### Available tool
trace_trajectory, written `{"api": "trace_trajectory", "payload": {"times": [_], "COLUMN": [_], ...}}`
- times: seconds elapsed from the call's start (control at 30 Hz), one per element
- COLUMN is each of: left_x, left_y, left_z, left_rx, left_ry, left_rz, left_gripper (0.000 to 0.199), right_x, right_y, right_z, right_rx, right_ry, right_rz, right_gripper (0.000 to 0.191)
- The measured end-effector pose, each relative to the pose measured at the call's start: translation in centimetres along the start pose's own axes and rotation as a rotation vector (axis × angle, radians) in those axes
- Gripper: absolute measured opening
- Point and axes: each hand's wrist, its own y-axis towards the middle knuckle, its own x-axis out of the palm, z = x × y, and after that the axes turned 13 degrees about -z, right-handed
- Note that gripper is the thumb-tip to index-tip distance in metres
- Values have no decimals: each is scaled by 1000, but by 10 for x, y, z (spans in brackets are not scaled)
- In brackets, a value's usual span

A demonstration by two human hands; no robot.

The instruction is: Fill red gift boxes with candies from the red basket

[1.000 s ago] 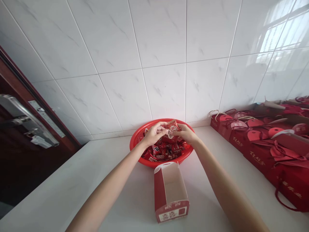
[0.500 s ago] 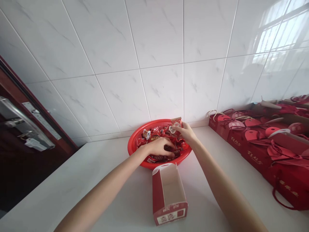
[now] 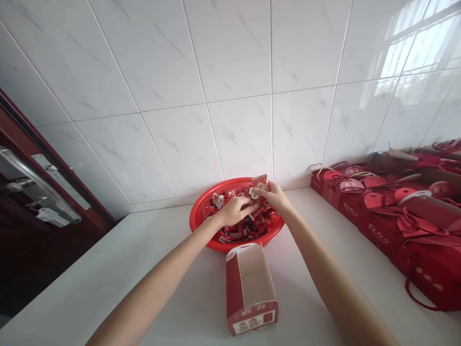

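Observation:
A red plastic basket (image 3: 196,220) with a perforated wall holds a heap of candies (image 3: 236,235) in shiny red wrappers. My right hand (image 3: 276,198), above the basket's right side, grips red printed packets (image 3: 260,182), one with a gold-brown top edge. My left hand (image 3: 233,212) is over the middle of the heap, its fingers closed and pointing toward the packets. What those fingertips pinch, if anything, is too small to make out. In front of the basket stands an open red-and-white carton (image 3: 252,288), its pale inside showing no contents.
Red gift boxes (image 3: 374,230) with cord handles and gold lettering stand in rows along the right of the white counter (image 3: 158,250). White marbled tiles (image 3: 241,134) rise behind. At the left is a dark red door with a metal handle (image 3: 25,173).
My left hand has lifted from the candies at the basket's front and moved up and back, near the packets in my right hand. The right hand keeps its grip, shifted slightly left.

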Motion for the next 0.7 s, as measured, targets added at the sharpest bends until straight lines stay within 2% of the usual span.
{"api": "trace_trajectory", "payload": {"times": [0.27,0.4,0.5,0.7], "left_x": [-6,-8,-8,-6], "left_y": [-3,-4,-3,-3], "left_z": [-2,-4,-8,-11], "left_rx": [-133,-113,-96,-45], "left_ry": [6,-8,-98,-445], "left_rz": [166,238,306,238], "left_gripper": [34,35,33,39], "right_x": [3,3,2,1], "right_y": [-8,-7,-6,-4], "right_z": [-9,-11,-12,-9], "right_rx": [-3,7,43,-3], "right_ry": [-30,15,42,59], "right_rz": [-164,-151,-144,-130], "right_gripper": [41,45,47,47]}}
